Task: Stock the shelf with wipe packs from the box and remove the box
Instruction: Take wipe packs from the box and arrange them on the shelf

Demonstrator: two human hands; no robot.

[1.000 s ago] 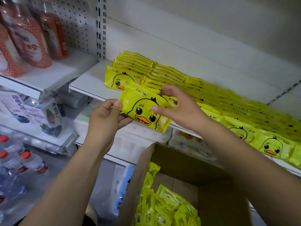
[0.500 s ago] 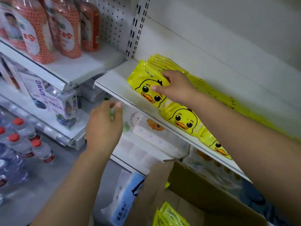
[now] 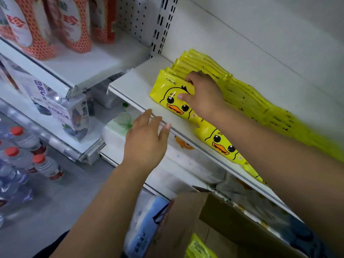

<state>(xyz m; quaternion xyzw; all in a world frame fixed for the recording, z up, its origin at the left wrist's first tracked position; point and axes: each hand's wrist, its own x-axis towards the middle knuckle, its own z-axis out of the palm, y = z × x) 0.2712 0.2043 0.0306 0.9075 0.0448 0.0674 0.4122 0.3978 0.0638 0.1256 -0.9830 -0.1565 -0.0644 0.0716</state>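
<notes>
Two bare hands are reaching toward the white shelf [image 3: 134,86]. The right hand [image 3: 202,94] is gripping the front wipe pack [image 3: 167,97] at its upper right corner. The thumb is pressing on the printed face just beside the duck's head, while the other fingers are curling over the top edge and going down behind it, between this pack and the row of packs [image 3: 204,66] standing at its back. The pack is standing on its long edge at the left end of the shelf, leaning against that row and sitting a little back from the lip. The left hand [image 3: 147,140] is hovering lower and holding nothing, its fingers loosely spread and slightly bent. Their tips are lying at the shelf's front lip, though whether they are touching it cannot be told.

The pack is showing as a flat, pillow-like rectangle of glossy yellow film, catching a highlight, with a cartoon duck face, an orange beak and round black eyes. A second pack [image 3: 219,142] of the same kind is standing to its right, partly hidden by the right forearm. The shelf is looking like smooth, matte white metal with a folded front edge. Below it, the box [image 3: 186,220] of plain brown cardboard is sitting open, with a crinkled yellow pack [image 3: 199,246] showing inside.
</notes>
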